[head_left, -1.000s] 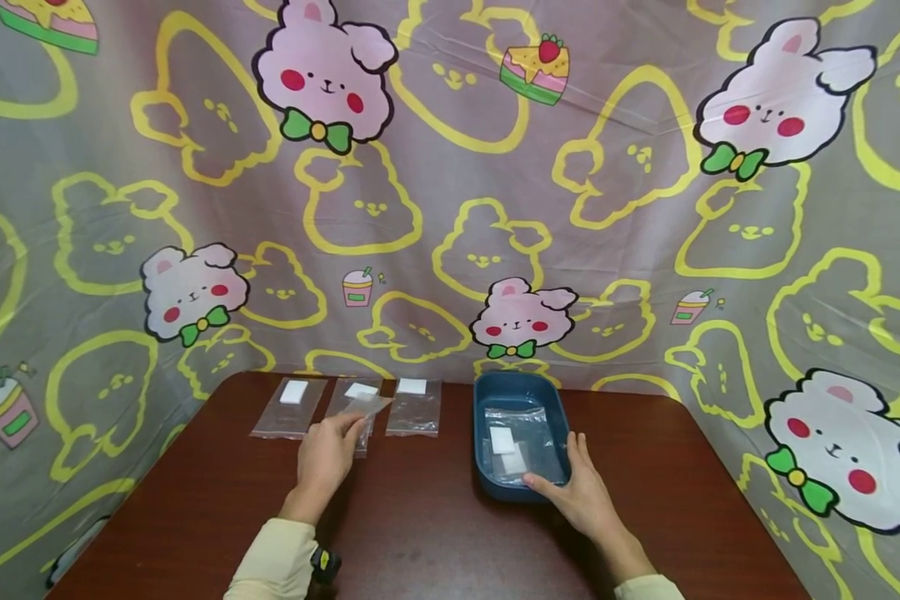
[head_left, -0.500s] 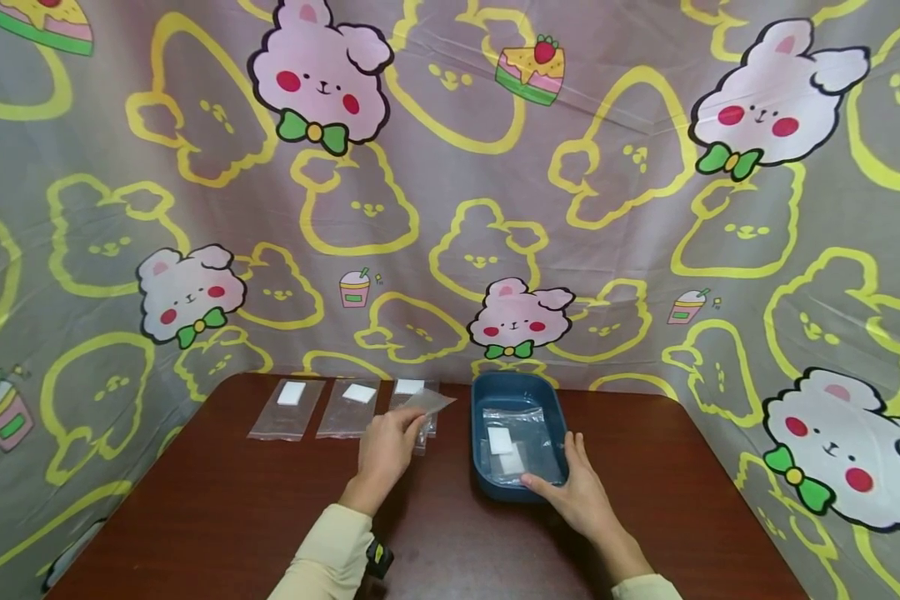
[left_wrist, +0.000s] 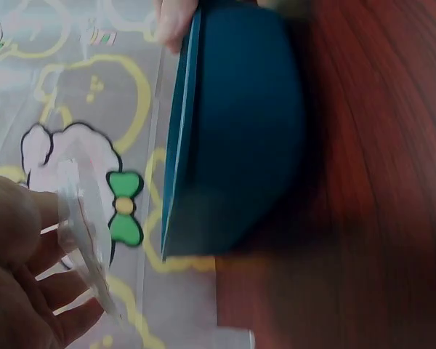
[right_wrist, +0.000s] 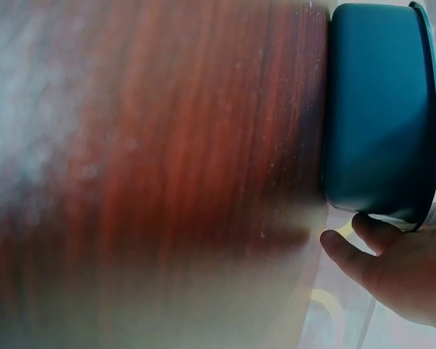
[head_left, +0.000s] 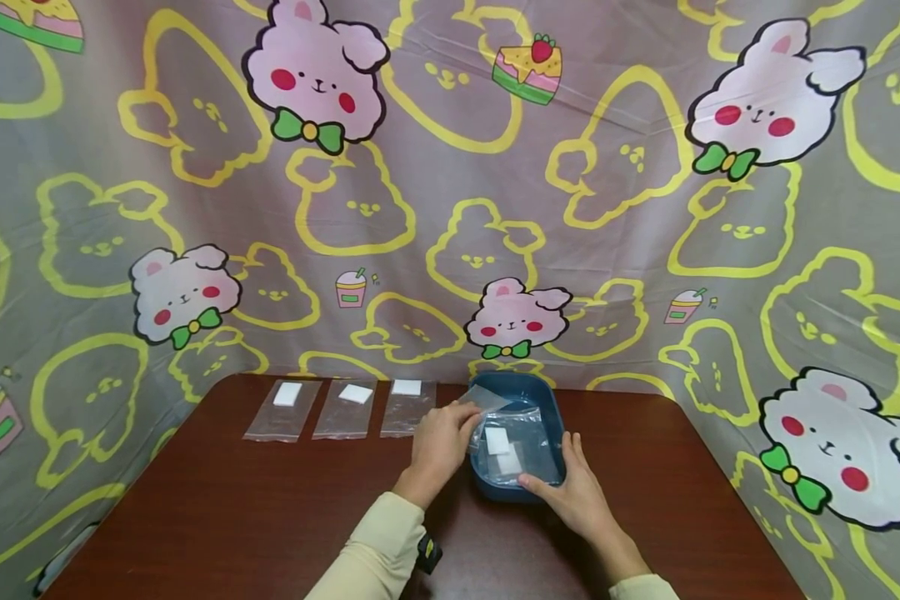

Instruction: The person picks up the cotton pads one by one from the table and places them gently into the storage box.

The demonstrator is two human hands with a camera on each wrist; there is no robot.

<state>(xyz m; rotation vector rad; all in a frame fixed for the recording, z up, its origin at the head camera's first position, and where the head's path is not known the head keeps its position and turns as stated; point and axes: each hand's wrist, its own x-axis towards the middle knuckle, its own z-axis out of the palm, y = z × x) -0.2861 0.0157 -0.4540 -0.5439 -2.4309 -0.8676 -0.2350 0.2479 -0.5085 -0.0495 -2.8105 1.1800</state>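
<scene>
Clear bag (head_left: 490,399) juts from pinching left-hand grip (head_left: 441,437).

Glossy plastic bag (head_left: 487,399), smooth tub (right_wrist: 379,109)

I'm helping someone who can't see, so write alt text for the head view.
A left hand pinches a clear bag by the left rim of a blue bin, and the right hand touches its right side; inside lie two white rectangles. Three clear bags with white rectangles lie in a row on a brown table before a bunny-print curtain.
</scene>
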